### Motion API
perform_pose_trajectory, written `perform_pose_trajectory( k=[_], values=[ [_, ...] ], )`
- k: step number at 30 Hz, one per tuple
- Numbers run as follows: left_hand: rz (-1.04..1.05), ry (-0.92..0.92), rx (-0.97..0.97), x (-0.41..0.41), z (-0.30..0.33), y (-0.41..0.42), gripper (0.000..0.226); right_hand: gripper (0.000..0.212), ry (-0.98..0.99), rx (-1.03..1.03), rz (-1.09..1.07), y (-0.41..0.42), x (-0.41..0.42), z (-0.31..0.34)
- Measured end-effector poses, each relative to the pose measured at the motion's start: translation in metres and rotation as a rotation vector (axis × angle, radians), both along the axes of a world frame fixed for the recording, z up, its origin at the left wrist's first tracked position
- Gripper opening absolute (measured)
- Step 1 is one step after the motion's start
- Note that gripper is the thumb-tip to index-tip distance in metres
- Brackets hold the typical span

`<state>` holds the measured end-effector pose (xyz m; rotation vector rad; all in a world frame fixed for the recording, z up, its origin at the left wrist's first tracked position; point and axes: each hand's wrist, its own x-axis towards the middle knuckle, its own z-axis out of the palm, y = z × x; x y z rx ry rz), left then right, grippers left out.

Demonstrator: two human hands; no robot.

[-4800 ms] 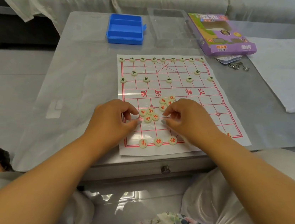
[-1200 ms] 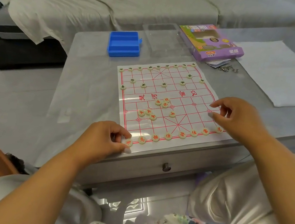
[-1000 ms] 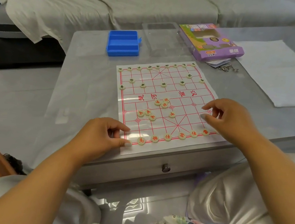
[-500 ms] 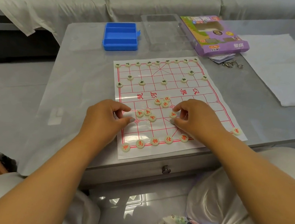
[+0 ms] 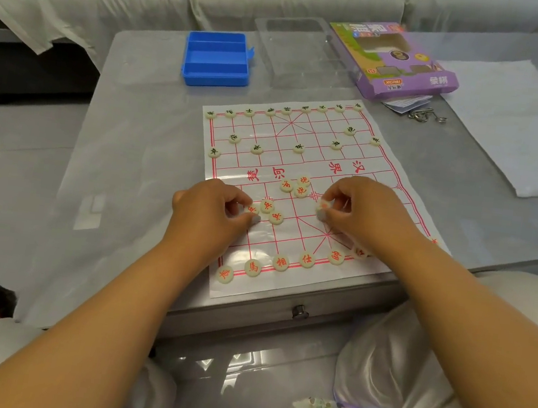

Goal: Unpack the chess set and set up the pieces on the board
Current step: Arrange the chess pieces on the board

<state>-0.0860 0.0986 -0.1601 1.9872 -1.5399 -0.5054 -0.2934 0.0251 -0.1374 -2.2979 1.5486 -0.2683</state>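
Presently my left hand [image 5: 212, 210] pinches one red piece [image 5: 253, 209] and my right hand [image 5: 365, 212] another [image 5: 323, 205], both over the board [image 5: 287, 294] on the bench [image 5: 140, 140]. Black's far ranks look complete; my red back row [image 5: 280, 262] is laid where visible, while loose red pieces [image 5: 298, 185] await placing, by my reading.

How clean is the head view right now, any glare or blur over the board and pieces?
Head view: soft glare sheens across the plastic board near its front edge and on the table; red characters on the near-row pieces read clearly; the piece at the right hand is slightly smeared; wide-angle bending curves the table edges; the floral fabric at the bottom is out of focus.
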Motion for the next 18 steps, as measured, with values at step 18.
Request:
perform_pose_trajectory(
  k=[18],
  values=[
    [0.099, 0.051, 0.023, 0.010, 0.003, 0.004, 0.026, 0.026, -0.040, 0.123, -0.458, -0.056, -0.066, 0.002]
  ],
)
